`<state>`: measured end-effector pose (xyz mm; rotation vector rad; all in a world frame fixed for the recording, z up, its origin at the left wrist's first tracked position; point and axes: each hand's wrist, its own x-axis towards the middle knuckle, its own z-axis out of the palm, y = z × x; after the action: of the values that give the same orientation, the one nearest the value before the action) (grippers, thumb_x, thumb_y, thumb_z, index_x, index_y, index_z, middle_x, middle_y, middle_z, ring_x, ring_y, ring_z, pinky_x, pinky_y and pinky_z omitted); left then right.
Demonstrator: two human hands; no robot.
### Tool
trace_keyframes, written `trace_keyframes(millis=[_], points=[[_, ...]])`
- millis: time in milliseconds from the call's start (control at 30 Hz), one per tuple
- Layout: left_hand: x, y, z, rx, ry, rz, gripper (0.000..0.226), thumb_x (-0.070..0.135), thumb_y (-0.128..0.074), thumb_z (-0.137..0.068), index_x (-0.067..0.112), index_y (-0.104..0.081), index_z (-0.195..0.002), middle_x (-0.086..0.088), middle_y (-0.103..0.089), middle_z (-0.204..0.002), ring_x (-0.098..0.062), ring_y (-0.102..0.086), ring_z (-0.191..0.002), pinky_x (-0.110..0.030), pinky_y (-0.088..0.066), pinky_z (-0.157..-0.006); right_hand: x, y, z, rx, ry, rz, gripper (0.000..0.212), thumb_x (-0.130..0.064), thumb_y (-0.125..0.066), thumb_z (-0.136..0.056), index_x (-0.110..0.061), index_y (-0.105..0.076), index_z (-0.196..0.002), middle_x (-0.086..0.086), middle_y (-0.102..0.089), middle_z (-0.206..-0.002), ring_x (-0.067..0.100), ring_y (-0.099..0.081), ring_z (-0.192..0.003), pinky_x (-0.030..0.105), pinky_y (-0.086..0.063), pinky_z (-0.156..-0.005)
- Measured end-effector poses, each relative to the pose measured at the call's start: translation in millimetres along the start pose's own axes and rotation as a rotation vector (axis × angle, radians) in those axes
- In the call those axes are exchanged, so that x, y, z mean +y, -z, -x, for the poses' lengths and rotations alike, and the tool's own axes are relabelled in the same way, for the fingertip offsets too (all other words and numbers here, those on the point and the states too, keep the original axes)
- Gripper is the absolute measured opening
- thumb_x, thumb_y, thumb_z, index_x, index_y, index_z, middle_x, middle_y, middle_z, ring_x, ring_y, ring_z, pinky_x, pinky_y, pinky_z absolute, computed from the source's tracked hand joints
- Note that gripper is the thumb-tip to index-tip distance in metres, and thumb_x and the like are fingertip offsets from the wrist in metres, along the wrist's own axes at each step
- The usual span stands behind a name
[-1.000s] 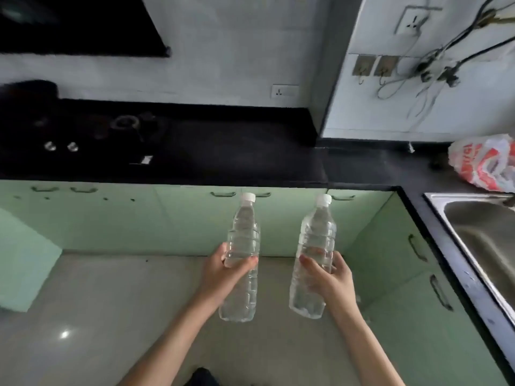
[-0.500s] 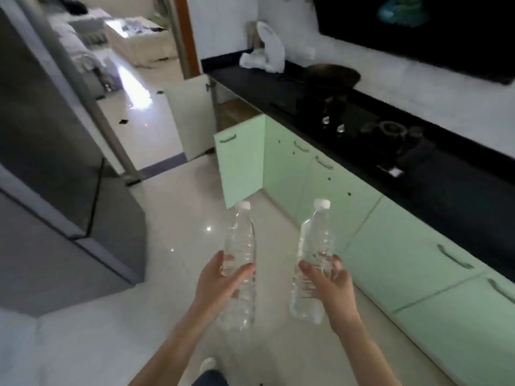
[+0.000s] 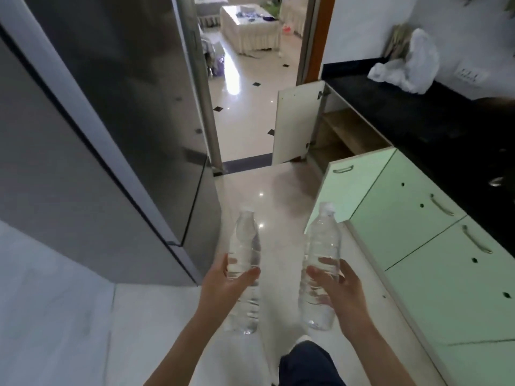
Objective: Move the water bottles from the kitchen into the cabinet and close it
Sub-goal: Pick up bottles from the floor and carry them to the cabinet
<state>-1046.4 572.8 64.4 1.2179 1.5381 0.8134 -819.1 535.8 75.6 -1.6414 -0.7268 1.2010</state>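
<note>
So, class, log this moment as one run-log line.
phase: carry | left hand: holds left bottle | right hand: holds right bottle | cabinet: door open, ahead right

Open floor between fridge, cabinets

Both bare forearms reach forward, side by side. The left hand wraps the left bottle mid-body; the right hand grips the right bottle, fingers curled round, both held upright.
</note>
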Motion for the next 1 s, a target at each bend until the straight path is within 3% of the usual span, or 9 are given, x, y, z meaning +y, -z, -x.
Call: trace_keyframes(millis=[167,300,500,700,800,933,1000], points=[[7,-20,-97,-0.003,0.053,0.003,0.052,0.057,-0.079,-0.06,0.024,-0.063,-0.096,0.002,-0.072,-0.082,-0.009,-0.07,-0.07,-0.032,-0.06,-0.065,-17,-19,-105,0.013,-0.016,0.047,0.029,-0.017,-0.084,-0.074,-0.015,-0.066,-0.097,0.0,-0.075,-0.078,0.015,-0.072,-0.069,0.023,-0.052,-0.057],[55,-37,-185,0.013,0.064,0.052,0.034,0.035,-0.082,-0.074,0.023,-0.064,-0.1,0.002,-0.072,-0.084,-0.008,-0.07,-0.071,-0.036,-0.062,-0.065,-68,-36,-204,-0.04,0.004,0.052,0.033,-0.015,-0.082,-0.077,-0.015,-0.064,-0.105,0.003,-0.073,-0.092,0.018,-0.072,-0.078,0.025,-0.055,-0.065],[138,-37,-312,0.034,0.035,0.14,0.031,0.033,-0.08,-0.074,0.02,-0.062,-0.095,0.001,-0.071,-0.079,-0.015,-0.07,-0.071,-0.026,-0.056,-0.055,-151,-63,-335,-0.066,0.077,0.077,0.033,-0.021,-0.083,-0.076,-0.018,-0.065,-0.104,0.003,-0.074,-0.093,0.02,-0.073,-0.079,0.026,-0.057,-0.065],[142,-26,-432,0.006,0.082,0.126,0.03,0.025,-0.081,-0.077,0.02,-0.063,-0.101,-0.003,-0.072,-0.086,-0.014,-0.071,-0.072,-0.028,-0.056,-0.056,-170,-113,-429,-0.04,0.031,0.033,0.041,-0.021,-0.081,-0.077,-0.019,-0.06,-0.112,0.004,-0.07,-0.101,0.02,-0.072,-0.085,0.024,-0.057,-0.065],[138,-18,-501,-0.033,0.101,0.101,0.032,0.026,-0.083,-0.074,0.022,-0.064,-0.101,-0.004,-0.073,-0.089,-0.018,-0.072,-0.075,-0.033,-0.059,-0.062,-172,-148,-476,-0.002,0.023,0.022,0.037,-0.018,-0.082,-0.077,-0.023,-0.06,-0.107,0.001,-0.07,-0.098,0.011,-0.071,-0.078,0.016,-0.054,-0.058],[157,-6,-604,-0.158,0.104,0.079,0.045,0.042,-0.086,-0.067,0.028,-0.064,-0.104,-0.001,-0.075,-0.091,-0.02,-0.073,-0.079,-0.05,-0.061,-0.071,-197,-193,-533,0.115,0.022,0.006,0.031,-0.019,-0.082,-0.077,-0.028,-0.06,-0.097,-0.003,-0.069,-0.092,0.0,-0.069,-0.07,0.01,-0.05,-0.053],[179,-6,-653,-0.237,0.073,0.036,0.057,0.056,-0.083,-0.059,0.031,-0.063,-0.106,0.003,-0.075,-0.093,-0.019,-0.074,-0.081,-0.05,-0.06,-0.074,-214,-205,-557,0.188,0.011,-0.007,0.028,-0.024,-0.081,-0.078,-0.026,-0.06,-0.096,-0.004,-0.069,-0.091,0.0,-0.069,-0.071,0.01,-0.05,-0.055]])
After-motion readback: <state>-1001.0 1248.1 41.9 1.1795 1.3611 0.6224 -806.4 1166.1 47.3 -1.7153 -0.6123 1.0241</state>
